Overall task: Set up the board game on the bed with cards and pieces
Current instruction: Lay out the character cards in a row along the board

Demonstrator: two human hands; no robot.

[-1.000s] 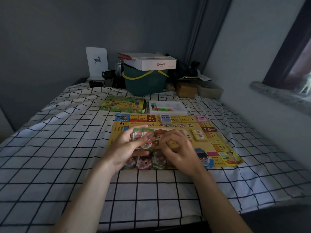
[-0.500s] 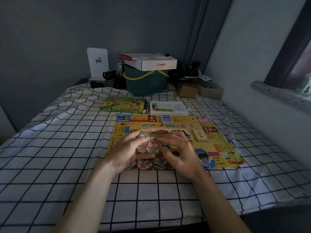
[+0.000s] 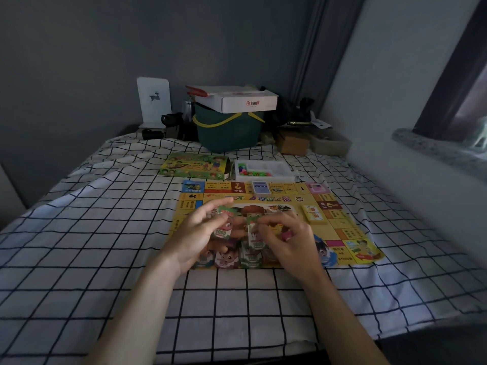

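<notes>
Dim bedroom, grey walls; bed (image 3: 79, 259) covered with a white sheet in black grid, yellow game board (image 3: 342, 227) laid flat on it, just past mid-bed.

Left hand (image 3: 196, 235) is held above the board's near-left part, thumb and fingers pinched on a green 1000 note (image 3: 224, 227), note tilted, printed face toward the camera. Right hand (image 3: 286, 239) is held just beside it over the board's centre, fingers curled down, a second green note (image 3: 254, 234) gripped upright at its top edge. The two notes are near each other, not clearly touching.

Under the hands, a row of small note stacks (image 3: 237, 258) is laid along the board's near edge; count cannot be told, partly hidden by the hands.

Further out on the board: yellow card deck (image 3: 313, 214) at the right side, blue card deck (image 3: 261, 187) on the far edge.

Beyond the far edge, on the sheet: green game box (image 3: 195, 168) at left, white tray (image 3: 282, 169) of coloured pieces just beside it at right.

At the bed's head: dark green basket (image 3: 229, 130) with yellow handle, white carton (image 3: 237, 100) rested on top, white bookend (image 3: 154, 101) with a deer cut-out at left, brown box (image 3: 292, 142) at right. Stone window sill (image 3: 437, 148) seen on the right wall.
</notes>
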